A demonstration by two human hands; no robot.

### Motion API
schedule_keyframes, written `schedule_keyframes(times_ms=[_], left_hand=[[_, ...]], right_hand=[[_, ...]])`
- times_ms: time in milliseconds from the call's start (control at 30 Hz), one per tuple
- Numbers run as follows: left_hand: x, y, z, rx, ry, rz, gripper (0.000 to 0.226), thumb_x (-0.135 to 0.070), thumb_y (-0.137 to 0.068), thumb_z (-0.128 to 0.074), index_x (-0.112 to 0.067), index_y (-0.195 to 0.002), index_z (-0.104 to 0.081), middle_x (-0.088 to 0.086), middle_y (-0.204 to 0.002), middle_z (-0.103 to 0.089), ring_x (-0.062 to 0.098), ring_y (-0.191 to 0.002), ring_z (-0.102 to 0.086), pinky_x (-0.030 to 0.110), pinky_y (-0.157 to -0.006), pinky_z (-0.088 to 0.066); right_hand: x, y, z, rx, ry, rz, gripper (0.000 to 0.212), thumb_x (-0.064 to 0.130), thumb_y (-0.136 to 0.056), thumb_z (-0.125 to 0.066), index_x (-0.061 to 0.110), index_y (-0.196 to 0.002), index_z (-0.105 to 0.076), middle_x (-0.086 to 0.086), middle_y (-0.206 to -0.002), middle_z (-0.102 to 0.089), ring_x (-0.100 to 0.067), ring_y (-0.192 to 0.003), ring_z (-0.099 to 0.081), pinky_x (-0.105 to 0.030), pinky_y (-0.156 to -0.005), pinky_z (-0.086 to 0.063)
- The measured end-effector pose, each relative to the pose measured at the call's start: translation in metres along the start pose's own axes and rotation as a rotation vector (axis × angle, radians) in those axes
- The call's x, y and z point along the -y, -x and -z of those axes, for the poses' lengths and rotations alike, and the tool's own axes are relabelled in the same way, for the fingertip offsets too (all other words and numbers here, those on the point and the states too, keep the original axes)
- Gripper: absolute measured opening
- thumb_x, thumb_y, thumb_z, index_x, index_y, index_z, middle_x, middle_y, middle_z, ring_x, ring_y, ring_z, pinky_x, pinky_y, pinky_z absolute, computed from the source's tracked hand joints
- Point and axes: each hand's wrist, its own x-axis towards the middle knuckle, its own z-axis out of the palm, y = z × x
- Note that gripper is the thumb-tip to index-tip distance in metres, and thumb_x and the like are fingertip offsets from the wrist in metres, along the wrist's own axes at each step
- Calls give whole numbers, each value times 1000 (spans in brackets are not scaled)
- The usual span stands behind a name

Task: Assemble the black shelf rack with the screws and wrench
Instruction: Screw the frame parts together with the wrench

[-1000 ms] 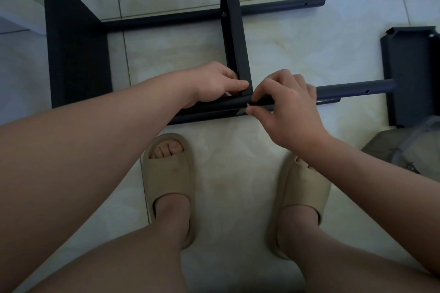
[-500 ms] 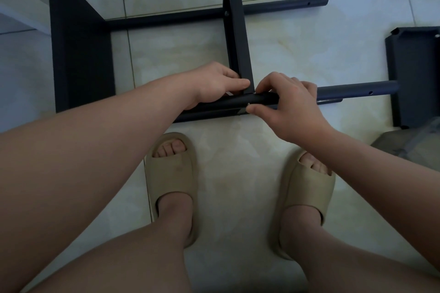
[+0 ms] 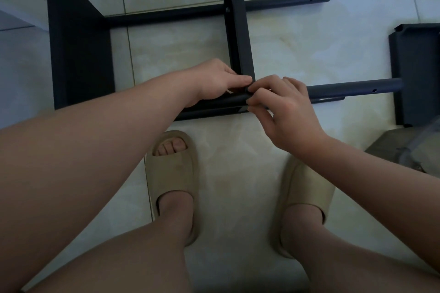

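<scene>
Both hands are meeting at the joint where the near tube (image 3: 352, 87) of the rack (image 3: 78, 54) is crossing the upright bar (image 3: 238, 31). Left hand (image 3: 219, 81) is curling shut beside the bar's foot, fingers pinching something small; a pale sliver is showing beneath the palm, but what it is I cannot tell. Right hand (image 3: 285, 112) is closing over the tube just right of the joint, fingertips (image 3: 253, 96) pressing on its top and thumb tucking under the near side, the two hands nearly touching.

Rack is lying on the tiled floor (image 3: 309, 38), its solid side panel (image 3: 81, 66) standing at the left, a far tube (image 3: 285, 1) running parallel behind and ending free at the right. Near tube is reaching right to a separate black panel (image 3: 414, 74). A grey bag (image 3: 404, 150) is sitting at the right edge. Below the hands, two feet in beige slides (image 3: 173, 173) are standing on the floor, just short of the rack.
</scene>
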Motion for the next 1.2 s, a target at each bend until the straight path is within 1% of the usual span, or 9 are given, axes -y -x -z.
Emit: schedule_keyframes(times_ms=[100,200,267,433,633,733,933,1033,1200], left_hand=[[-1,-1,2,16,-27,31,42,-55,-87,-68,-17,-102,-77,-5,-91,-72,13,-86,-62,28,-82,-46],[0,0,2,35,-18,42,45,-54,-88,-67,-15,-108,-76,0,-103,-73,17,-94,-63,30,-90,-46],[0,0,0,29,-17,26,41,-52,-89,-67,-16,-104,-77,-1,-101,-74,16,-94,-64,30,-91,-47],[1,1,1,46,-2,5,29,-51,-90,-67,-24,-94,-77,-12,-83,-71,5,-78,-61,25,-77,-42],[3,1,0,56,26,-16,25,-48,-92,-66,-25,-99,-75,-12,-95,-73,3,-89,-64,21,-82,-44],[1,1,-2,27,41,-9,23,-46,-92,-66,-25,-94,-75,-15,-85,-71,-2,-76,-62,18,-68,-42],[1,1,-4,-10,50,-33,21,-40,-93,-67,-24,-81,-73,-18,-59,-63,-2,-57,-55,17,-57,-38],[3,2,-1,4,74,-28,19,-41,-91,-69,-26,-82,-75,-18,-64,-67,-7,-55,-57,13,-57,-39],[4,2,-3,-21,89,-31,18,-42,-91,-70,-26,-84,-75,-18,-67,-68,-8,-58,-58,11,-59,-41]], right_hand=[[1,-3,2,17,-91,-84,4,9,-90,-71,5,-90,-71,-5,-107,-67,-29,-95,-65,-49,-96,-39],[2,-2,2,5,-101,-92,6,8,-89,-72,3,-89,-69,-6,-106,-67,-29,-95,-65,-49,-95,-39],[2,0,1,-13,-42,-43,8,7,-89,-71,1,-87,-67,-8,-105,-68,-33,-92,-66,-52,-92,-42],[2,-3,2,20,-32,-64,9,11,-91,-72,3,-89,-68,-7,-107,-67,-31,-94,-64,-51,-93,-41],[2,-7,6,64,-127,-166,8,16,-90,-75,9,-89,-71,0,-110,-64,-23,-99,-62,-42,-98,-34],[3,-5,6,50,-82,-125,9,13,-91,-73,6,-88,-68,-4,-109,-65,-26,-98,-63,-45,-96,-37],[5,-6,4,73,-58,-172,10,16,-91,-73,7,-88,-68,-4,-109,-63,-25,-97,-62,-43,-99,-36],[5,-12,7,109,-141,-242,11,19,-89,-77,11,-86,-71,1,-107,-62,-20,-92,-62,-42,-102,-37],[3,-19,14,189,-217,-286,12,20,-87,-79,12,-83,-70,3,-107,-59,-20,-92,-60,-49,-99,-43]])
